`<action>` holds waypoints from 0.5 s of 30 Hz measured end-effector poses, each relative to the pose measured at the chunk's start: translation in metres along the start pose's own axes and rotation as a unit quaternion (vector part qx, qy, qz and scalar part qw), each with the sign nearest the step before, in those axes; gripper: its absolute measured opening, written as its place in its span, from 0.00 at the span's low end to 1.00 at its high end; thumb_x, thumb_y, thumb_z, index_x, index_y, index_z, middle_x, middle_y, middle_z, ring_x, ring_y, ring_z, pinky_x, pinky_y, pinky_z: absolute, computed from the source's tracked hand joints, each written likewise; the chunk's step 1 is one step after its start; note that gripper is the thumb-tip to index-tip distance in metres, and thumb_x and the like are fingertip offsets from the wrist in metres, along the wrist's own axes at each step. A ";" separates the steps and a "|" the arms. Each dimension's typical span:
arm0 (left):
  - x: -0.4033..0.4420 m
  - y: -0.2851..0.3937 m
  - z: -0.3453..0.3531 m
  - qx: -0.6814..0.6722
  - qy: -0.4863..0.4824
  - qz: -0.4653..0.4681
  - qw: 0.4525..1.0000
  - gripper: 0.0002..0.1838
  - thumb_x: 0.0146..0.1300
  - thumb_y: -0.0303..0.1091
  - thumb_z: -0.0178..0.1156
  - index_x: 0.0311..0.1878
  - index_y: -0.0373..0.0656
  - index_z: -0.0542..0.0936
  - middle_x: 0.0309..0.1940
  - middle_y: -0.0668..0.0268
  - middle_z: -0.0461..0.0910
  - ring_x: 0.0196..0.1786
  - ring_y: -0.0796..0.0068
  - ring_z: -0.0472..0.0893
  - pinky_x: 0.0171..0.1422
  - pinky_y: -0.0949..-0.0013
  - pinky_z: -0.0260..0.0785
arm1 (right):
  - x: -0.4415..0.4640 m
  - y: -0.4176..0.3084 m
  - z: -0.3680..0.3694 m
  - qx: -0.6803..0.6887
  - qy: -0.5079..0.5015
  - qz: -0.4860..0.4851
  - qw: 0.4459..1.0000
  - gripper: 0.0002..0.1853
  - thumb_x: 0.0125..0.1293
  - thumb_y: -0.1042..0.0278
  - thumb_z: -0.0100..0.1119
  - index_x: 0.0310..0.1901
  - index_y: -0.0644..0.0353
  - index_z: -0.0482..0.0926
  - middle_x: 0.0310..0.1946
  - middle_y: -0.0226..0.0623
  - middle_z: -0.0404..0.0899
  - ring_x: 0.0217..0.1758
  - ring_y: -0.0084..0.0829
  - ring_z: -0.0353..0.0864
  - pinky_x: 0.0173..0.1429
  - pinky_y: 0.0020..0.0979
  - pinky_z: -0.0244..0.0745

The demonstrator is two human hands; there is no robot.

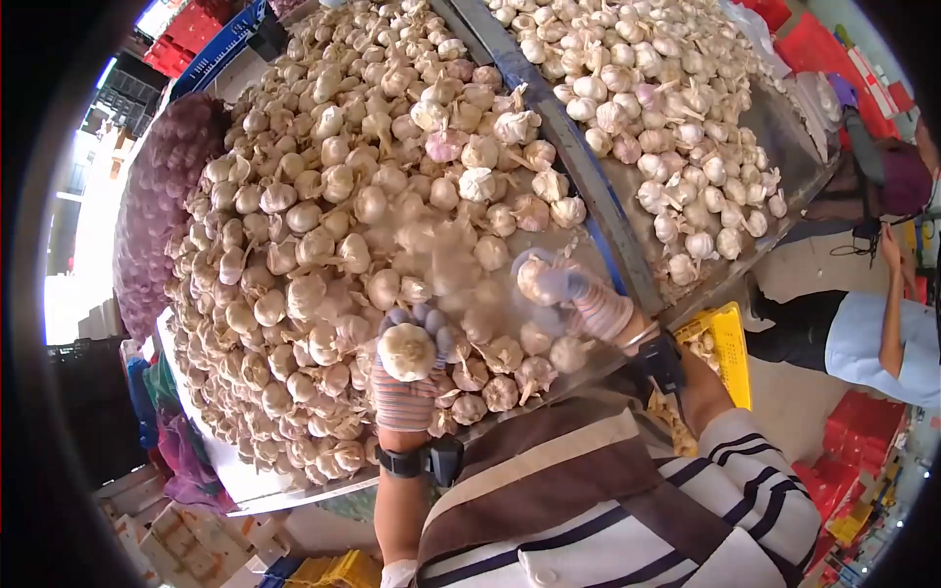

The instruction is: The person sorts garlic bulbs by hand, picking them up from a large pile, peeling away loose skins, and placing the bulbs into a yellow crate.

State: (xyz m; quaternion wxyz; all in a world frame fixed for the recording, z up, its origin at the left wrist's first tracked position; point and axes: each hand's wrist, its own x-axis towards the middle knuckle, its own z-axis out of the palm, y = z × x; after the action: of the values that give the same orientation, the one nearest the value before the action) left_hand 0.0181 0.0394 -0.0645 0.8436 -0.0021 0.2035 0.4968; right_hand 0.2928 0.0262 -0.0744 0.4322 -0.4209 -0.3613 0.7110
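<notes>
Gloved in grey and striped fabric, my left hand (410, 377) is wrapped round a garlic bulb (407, 352) with its root side up, above the near part of the pile. My right hand (578, 296), in a matching glove, has its fingers closed round another garlic bulb (534, 278), beside the blue-edged metal divider (588, 167). Many loose garlic bulbs (279, 284) lie around and beyond both hands. A slight blur covers the right hand and the bulbs between the hands.
Beyond the divider lies a second garlic pile (676, 108). A purple mesh sack (162, 216) stands at the left. A yellow crate (727, 353) holds garlic at the right. Another person (882, 338) in light blue is at the far right, near red crates (861, 431).
</notes>
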 end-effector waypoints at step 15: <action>0.011 -0.077 0.073 0.791 -0.213 0.216 0.531 0.31 0.53 0.34 0.63 0.62 0.40 0.69 0.61 0.46 0.65 0.63 0.46 0.67 0.68 0.55 0.60 | -0.002 0.065 -0.005 0.663 -0.153 -0.006 0.733 0.30 0.67 0.38 0.46 0.56 0.58 0.71 0.55 0.40 0.74 0.60 0.41 0.72 0.64 0.47 0.67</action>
State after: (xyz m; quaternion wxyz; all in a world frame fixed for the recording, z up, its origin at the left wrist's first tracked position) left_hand 0.1120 0.0251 -0.0168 0.3859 0.8162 0.3215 0.2856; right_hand 0.2777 0.0017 -0.1325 0.5450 0.0889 0.1380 0.8222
